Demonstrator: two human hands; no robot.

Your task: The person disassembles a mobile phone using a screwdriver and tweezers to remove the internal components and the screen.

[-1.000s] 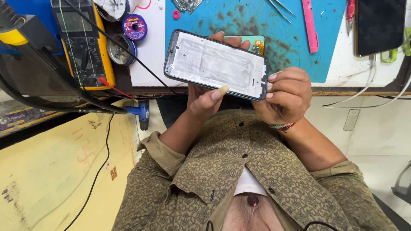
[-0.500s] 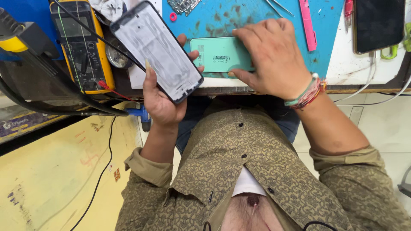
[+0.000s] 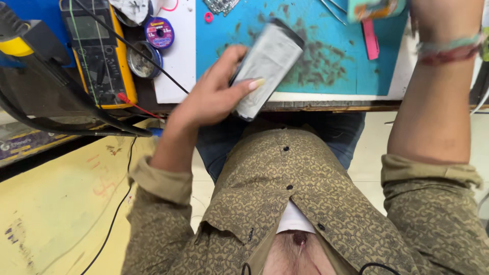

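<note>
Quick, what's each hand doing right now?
Left hand: shut on the phone, held over the mat's near edge.
Right hand: out of frame past the wrist; a green case shows at the top edge, grip cannot be told.

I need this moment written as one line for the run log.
left hand: holds phone | right hand: reaches past top edge, mostly hidden | teal case: at right hand | blue mat: below

Electronics repair workshop, blue work mat (image 3: 326,76), yellow multimeter (image 3: 99,51), solder spool (image 3: 159,33), tweezers (image 3: 333,10)
</note>
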